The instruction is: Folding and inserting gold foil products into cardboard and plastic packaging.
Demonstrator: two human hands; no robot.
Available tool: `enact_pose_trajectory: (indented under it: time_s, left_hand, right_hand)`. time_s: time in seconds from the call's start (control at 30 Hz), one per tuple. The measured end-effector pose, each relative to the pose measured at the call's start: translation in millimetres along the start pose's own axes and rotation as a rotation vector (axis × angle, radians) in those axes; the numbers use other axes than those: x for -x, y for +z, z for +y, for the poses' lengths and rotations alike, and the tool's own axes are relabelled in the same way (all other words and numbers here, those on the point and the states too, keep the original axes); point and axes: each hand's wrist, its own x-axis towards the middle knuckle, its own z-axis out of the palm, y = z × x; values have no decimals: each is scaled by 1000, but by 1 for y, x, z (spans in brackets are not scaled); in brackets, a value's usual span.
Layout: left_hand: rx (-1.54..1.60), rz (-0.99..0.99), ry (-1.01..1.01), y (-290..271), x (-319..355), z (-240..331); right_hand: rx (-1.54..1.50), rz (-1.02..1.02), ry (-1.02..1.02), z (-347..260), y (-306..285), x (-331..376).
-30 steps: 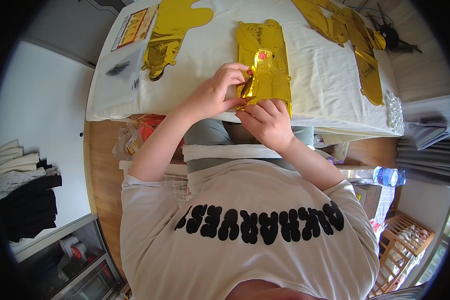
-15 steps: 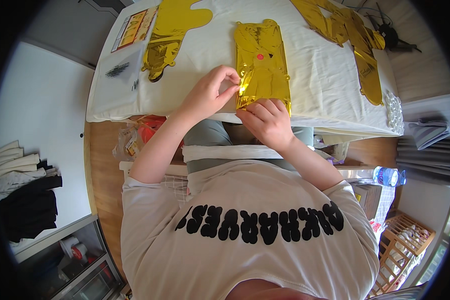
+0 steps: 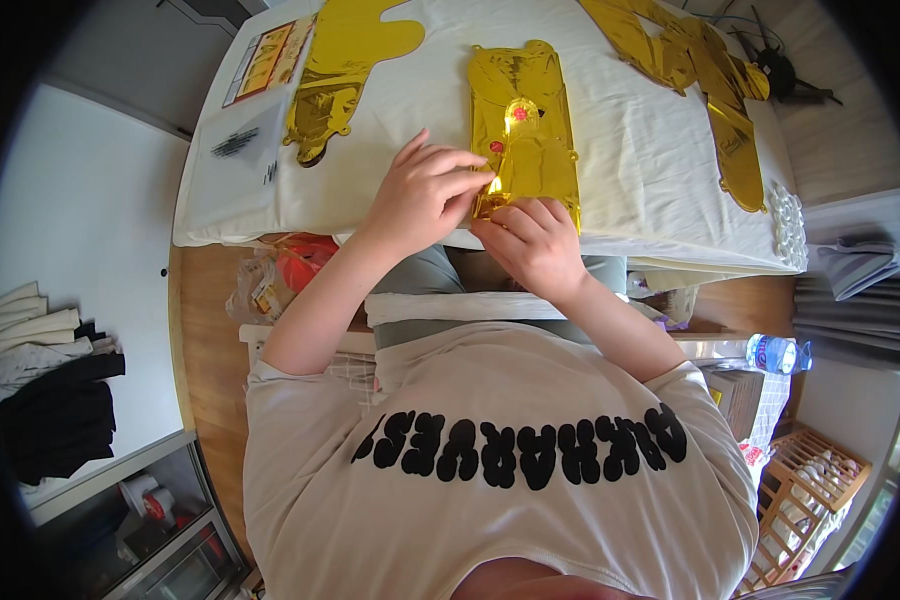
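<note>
A flat gold foil balloon, folded into a long rectangle, lies upright in front of me at the table's near edge. My left hand is at its left edge. The fingertips meet the shiny foil there, and one finger sticks up apart from the rest. Curled over the balloon's near end is my right hand, gripping the foil; its thumb is mostly hidden. Two small red spots show on the foil.
The white-clothed table also bears gold foil balloons at the left and right. Black sticks lie in a clear bag beside a printed card. A black spindly device stands far right, near clear round pieces.
My left hand has turned and moved slightly right over the balloon's edge, raising one finger. A second red spot and a brighter patch now show on the foil. My right hand has hardly moved.
</note>
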Motion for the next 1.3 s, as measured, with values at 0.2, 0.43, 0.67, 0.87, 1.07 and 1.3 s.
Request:
enact_pose_trajectory:
  time_s: [0.2,0.43,0.67,0.87,1.07,1.3]
  left_hand:
    - [108,-148,127,2,0,-10]
    - [205,-282,53,-13,-4,-9]
    - [203,-275,61,-4,4,-13]
    - [136,-188,152,4,18,-14]
    - [57,-102,211,8,25,-8]
    - [-12,-41,260,13,35,-10]
  right_hand:
    - [-5,25,0,-1,-2,-2]
    - [-9,4,31,0,-2,-3]
    - [-39,8,42,-4,-5,-7]
    - [-53,33,23,-6,-6,-6]
    - [-204,-43,39,-8,-20,-1]
    - [-118,-62,58,43,-63,26]
